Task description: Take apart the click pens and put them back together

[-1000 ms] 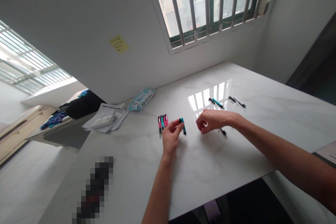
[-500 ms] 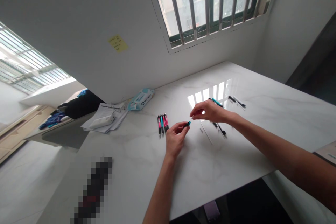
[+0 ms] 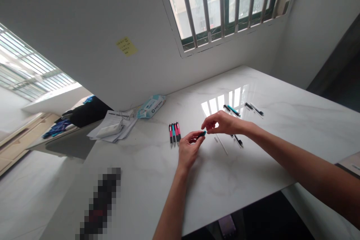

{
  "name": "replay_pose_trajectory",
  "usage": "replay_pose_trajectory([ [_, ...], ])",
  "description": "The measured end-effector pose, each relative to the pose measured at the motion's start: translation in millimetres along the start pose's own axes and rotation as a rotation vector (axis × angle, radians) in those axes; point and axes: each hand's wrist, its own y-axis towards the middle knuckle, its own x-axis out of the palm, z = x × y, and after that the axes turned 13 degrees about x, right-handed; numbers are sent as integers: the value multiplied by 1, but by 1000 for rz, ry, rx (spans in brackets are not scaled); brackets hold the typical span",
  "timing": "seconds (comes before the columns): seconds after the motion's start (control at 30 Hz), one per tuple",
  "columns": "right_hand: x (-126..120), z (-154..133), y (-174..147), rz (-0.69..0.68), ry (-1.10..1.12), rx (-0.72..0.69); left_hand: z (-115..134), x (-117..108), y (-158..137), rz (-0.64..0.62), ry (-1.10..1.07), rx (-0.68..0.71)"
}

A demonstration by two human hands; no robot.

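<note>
My left hand (image 3: pixel 189 150) is closed on a short black pen part (image 3: pixel 201 134) with a teal end, held above the table. At that teal end, my right hand (image 3: pixel 222 123) has its thumb and fingers pinched together. Whatever lies between those fingertips is too small to make out. Below my right hand a thin white refill (image 3: pixel 222 145) rests on the table. Black and white pen parts (image 3: pixel 239 141) lie partly under my right wrist. To the left of my left hand, several red and teal pens (image 3: pixel 174 134) lie side by side.
Farther back lie teal and black pen parts (image 3: pixel 233 110) and black and white pen parts (image 3: pixel 254 108). A wipes packet (image 3: pixel 152 106) and papers (image 3: pixel 105 131) lie at the left of the marble table (image 3: pixel 135 187). A phone (image 3: pixel 226 225) shows below the front edge.
My right hand has come down and slightly left, bringing its fingertips to the teal end of the pen part. More of the teal pen parts behind it show now.
</note>
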Motion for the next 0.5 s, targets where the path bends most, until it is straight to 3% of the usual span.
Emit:
replay_pose_trajectory([
  [0.13, -10, 1, -3, -29, -132, 11, -3, -1, 2, 59, -37, -27],
  [0.27, -15, 7, -8, -300, -313, 109, -2, -2, 3, 129, -96, -62],
  [0.33, -13, 11, -10, -373, -337, 139, 0, -3, 3, 144, -118, -67],
  [0.5, 0, 14, -11, -358, -313, 138, 2, -2, 3, 149, -119, -70],
])
